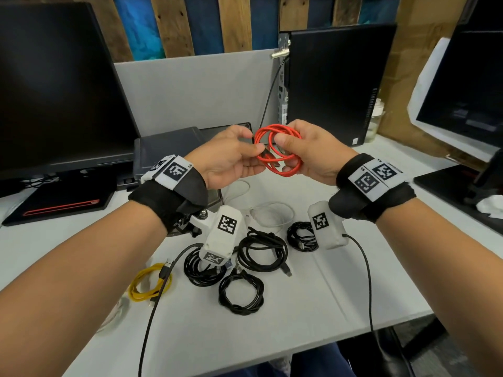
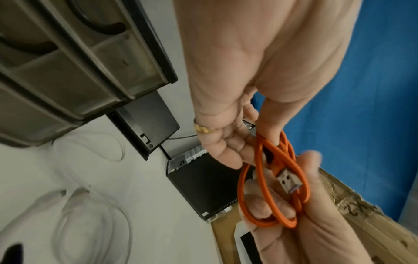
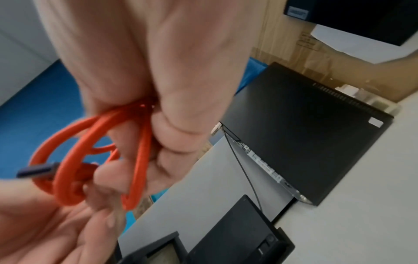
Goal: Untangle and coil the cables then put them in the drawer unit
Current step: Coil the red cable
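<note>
Both hands' fingers pinching red cable coil [image 1: 278, 150] held above table [image 1: 313, 295]; black coils [image 1: 241, 291] below, desk edge near.

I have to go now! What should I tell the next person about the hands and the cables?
Right hand: grips the coiled red cable above the table.
Left hand: pinches that cable's free end; its USB plug pokes through the loops.
Done: four black cable coils and a yellow cable coil lie on the table.
Left: tuck the red end in, coil the loose white cable, then put every coil in the drawer unit behind the left hand. Its drawers seem to hold something dark already, hard to tell what.
</note>
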{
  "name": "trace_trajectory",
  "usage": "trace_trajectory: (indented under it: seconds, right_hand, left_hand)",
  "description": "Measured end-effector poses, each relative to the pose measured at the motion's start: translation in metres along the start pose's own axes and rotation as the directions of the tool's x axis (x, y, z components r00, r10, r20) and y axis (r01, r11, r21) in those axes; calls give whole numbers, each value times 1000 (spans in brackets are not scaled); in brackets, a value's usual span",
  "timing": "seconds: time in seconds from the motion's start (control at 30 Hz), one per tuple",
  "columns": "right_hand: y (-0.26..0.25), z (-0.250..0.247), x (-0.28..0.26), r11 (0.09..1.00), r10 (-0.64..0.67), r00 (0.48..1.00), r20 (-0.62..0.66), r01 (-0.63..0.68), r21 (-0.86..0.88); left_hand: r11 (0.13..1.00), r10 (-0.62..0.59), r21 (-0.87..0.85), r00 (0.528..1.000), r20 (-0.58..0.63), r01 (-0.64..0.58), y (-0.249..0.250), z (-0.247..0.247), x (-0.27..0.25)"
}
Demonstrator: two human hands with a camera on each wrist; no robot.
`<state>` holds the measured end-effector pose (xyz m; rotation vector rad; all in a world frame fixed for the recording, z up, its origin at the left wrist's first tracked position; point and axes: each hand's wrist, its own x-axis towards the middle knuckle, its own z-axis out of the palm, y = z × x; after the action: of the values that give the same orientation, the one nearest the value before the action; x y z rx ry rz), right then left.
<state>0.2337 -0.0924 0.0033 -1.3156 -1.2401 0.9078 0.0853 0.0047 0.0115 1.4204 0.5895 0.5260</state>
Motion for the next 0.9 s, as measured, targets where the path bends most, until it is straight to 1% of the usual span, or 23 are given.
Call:
trace_trajectory:
  seconds: [0.07, 0.2, 0.33, 0.4, 0.57, 0.63, 0.7, 0.73, 0.77, 0.83, 0.9]
  right_hand:
    - [-4, -2, -3, 998, -21, 996, 83, 17, 54]
    - [-5, -6, 0, 999, -13, 996, 93, 15, -28]
    - [-5, -1, 0, 999, -2, 993, 116, 8, -51]
    - [-3, 2, 1, 998, 1, 994, 106, 6, -68]
    - [-1, 7, 3, 964, -29, 998, 59, 43, -263]
    - [-2, 9, 3, 949, -41, 999, 33, 49, -312]
    - [-3, 9, 3, 942, -50, 999, 13, 51, -331]
    - [-2, 8, 3, 939, -51, 999, 2, 49, -339]
    - [-1, 6, 3, 935, -52, 999, -12, 45, -353]
    - [1, 2, 3, 922, -55, 998, -39, 36, -385]
    - [4, -2, 4, 910, -50, 997, -52, 24, -415]
  left_hand:
    - [994, 13, -107, 1000, -8, -14, -2, -1, 2]
    - [977, 35, -209, 999, -38, -43, -6, 2, 3]
    - [977, 55, -196, 989, -135, -81, -5, 8, 6]
    - [981, 63, -170, 986, -157, -89, -4, 10, 6]
    - [990, 66, -107, 970, -233, -93, -5, 16, 8]
    - [991, 73, -85, 958, -276, -99, -5, 19, 9]
    - [991, 58, -96, 957, -286, -88, -5, 21, 10]
    - [991, 41, -113, 964, -262, -73, -3, 21, 9]
    - [991, 18, -127, 979, -204, -45, -2, 20, 9]
    - [991, -54, -125, 998, -31, 50, 4, 17, 6]
    - [993, -112, -31, 990, 82, 115, 7, 11, 3]
